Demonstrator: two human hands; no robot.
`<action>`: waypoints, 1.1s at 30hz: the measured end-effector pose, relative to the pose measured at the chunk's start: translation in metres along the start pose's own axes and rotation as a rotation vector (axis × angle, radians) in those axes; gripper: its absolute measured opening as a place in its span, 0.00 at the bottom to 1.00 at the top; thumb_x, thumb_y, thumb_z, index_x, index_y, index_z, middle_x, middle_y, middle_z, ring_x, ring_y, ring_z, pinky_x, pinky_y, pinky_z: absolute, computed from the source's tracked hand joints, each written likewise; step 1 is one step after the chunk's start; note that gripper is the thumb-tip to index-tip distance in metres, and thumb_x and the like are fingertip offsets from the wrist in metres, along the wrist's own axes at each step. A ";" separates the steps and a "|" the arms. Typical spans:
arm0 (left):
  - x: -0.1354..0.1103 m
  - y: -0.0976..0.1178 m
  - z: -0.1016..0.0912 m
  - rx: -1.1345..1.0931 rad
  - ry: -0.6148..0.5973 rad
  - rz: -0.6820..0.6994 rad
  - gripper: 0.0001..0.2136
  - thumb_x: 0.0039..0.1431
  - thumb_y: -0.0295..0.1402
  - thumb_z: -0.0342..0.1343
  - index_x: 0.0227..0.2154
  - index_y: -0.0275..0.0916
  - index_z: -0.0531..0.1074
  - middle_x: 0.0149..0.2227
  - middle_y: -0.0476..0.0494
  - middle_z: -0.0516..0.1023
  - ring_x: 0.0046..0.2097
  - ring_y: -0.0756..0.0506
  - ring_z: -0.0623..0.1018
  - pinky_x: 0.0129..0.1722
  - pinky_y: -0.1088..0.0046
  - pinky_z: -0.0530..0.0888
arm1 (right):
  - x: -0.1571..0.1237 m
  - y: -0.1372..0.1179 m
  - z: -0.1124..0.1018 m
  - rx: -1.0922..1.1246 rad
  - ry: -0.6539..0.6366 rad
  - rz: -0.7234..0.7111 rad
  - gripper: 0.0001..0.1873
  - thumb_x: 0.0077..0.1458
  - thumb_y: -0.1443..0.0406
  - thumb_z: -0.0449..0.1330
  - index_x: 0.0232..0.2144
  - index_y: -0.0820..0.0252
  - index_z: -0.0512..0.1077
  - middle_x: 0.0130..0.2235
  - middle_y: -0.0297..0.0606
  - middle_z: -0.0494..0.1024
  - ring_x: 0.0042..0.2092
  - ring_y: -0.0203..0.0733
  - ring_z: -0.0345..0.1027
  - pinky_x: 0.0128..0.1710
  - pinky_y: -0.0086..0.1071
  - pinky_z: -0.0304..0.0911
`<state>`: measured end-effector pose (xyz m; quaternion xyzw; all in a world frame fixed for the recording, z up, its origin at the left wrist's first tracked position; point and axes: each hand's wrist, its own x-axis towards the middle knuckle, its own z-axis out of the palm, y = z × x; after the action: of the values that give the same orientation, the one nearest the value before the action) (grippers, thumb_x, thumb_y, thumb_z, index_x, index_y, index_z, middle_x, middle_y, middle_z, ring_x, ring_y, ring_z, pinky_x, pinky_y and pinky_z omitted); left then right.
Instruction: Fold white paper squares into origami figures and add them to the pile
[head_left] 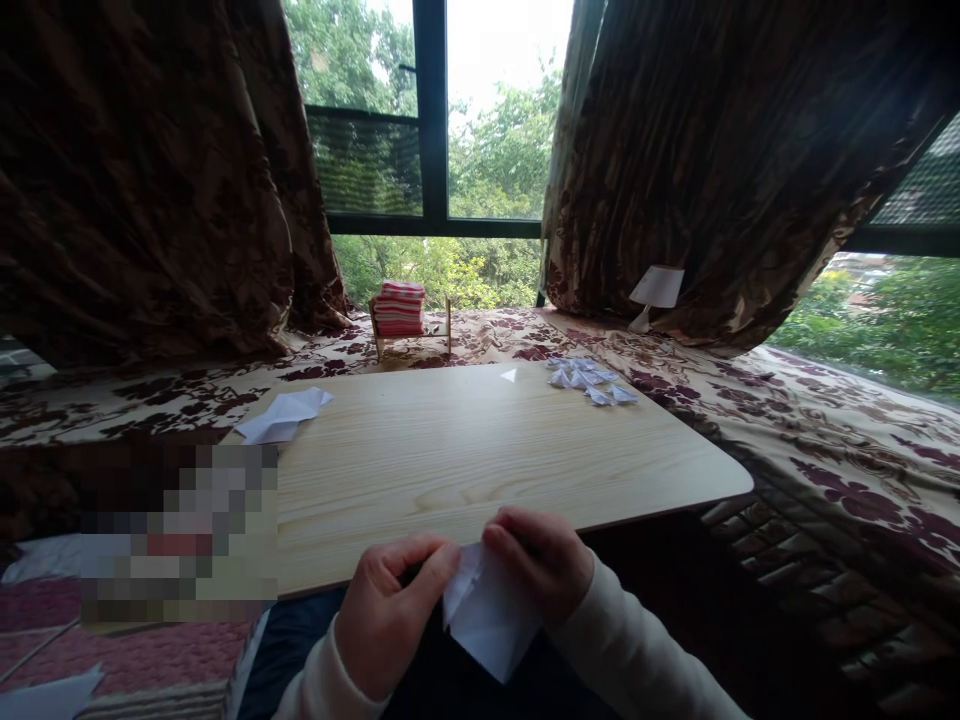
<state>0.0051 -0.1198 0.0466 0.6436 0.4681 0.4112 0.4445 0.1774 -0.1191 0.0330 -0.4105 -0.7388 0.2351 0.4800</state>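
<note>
Beyond the near edge of the wooden bench (465, 450), both hands pinched a folded white paper (487, 610) between them, left hand (386, 610) and right hand (544, 565) equally close, its pointed tip aimed down toward the lap.

The pale rectangular wooden table (450, 450) stands amid a flower-patterned cloth (787, 420). A loose white paper sheet (283, 415) lies at its far left corner. Near the far right corner sits a cluster of small folded white paper pieces (589, 380), with a small white paper triangle (510, 375) just left of it. Behind the far edge, on the cloth, a small wooden rack (412, 340) holds a red-striped stack (400, 308), and a small white lamp (654, 292) stands farther right. Before the near edge, the left hand (386, 610) and right hand (540, 560) pinch a folded white paper (487, 610) between them.
</note>
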 end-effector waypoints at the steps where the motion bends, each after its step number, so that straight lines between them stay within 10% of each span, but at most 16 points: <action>1: 0.002 -0.002 -0.001 -0.012 0.083 -0.008 0.12 0.49 0.37 0.54 0.18 0.35 0.72 0.19 0.50 0.70 0.26 0.49 0.69 0.27 0.78 0.65 | 0.001 0.000 -0.004 -0.029 0.085 -0.033 0.10 0.54 0.67 0.50 0.25 0.61 0.69 0.24 0.35 0.70 0.27 0.34 0.63 0.26 0.26 0.60; 4: 0.007 -0.011 -0.002 -0.045 0.276 -0.022 0.10 0.46 0.37 0.56 0.25 0.35 0.76 0.23 0.48 0.75 0.32 0.46 0.73 0.33 0.76 0.68 | -0.001 -0.009 -0.011 -0.111 0.292 -0.060 0.07 0.52 0.69 0.52 0.32 0.61 0.70 0.30 0.39 0.71 0.31 0.36 0.65 0.29 0.27 0.62; 11: 0.003 -0.013 0.003 -0.039 0.331 0.036 0.11 0.47 0.37 0.56 0.30 0.35 0.77 0.24 0.48 0.77 0.31 0.47 0.75 0.31 0.77 0.70 | -0.006 -0.021 0.022 0.015 0.121 0.105 0.09 0.50 0.67 0.53 0.27 0.62 0.73 0.24 0.37 0.73 0.26 0.36 0.66 0.25 0.26 0.63; 20: 0.003 -0.012 0.006 -0.035 0.312 0.054 0.11 0.47 0.36 0.56 0.31 0.35 0.77 0.27 0.46 0.78 0.32 0.46 0.75 0.32 0.76 0.72 | 0.000 0.000 0.040 0.283 0.112 0.419 0.09 0.44 0.63 0.57 0.20 0.64 0.72 0.18 0.34 0.72 0.21 0.33 0.64 0.20 0.24 0.60; 33: 0.000 -0.008 0.007 -0.016 0.229 0.054 0.11 0.50 0.37 0.54 0.31 0.35 0.76 0.29 0.48 0.78 0.34 0.47 0.74 0.35 0.78 0.70 | 0.005 -0.003 0.039 0.377 0.097 0.461 0.04 0.40 0.67 0.56 0.18 0.63 0.66 0.17 0.29 0.66 0.20 0.29 0.57 0.19 0.24 0.55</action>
<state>0.0097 -0.1198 0.0370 0.6010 0.4951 0.4975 0.3823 0.1401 -0.1152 0.0208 -0.4819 -0.5457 0.4508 0.5165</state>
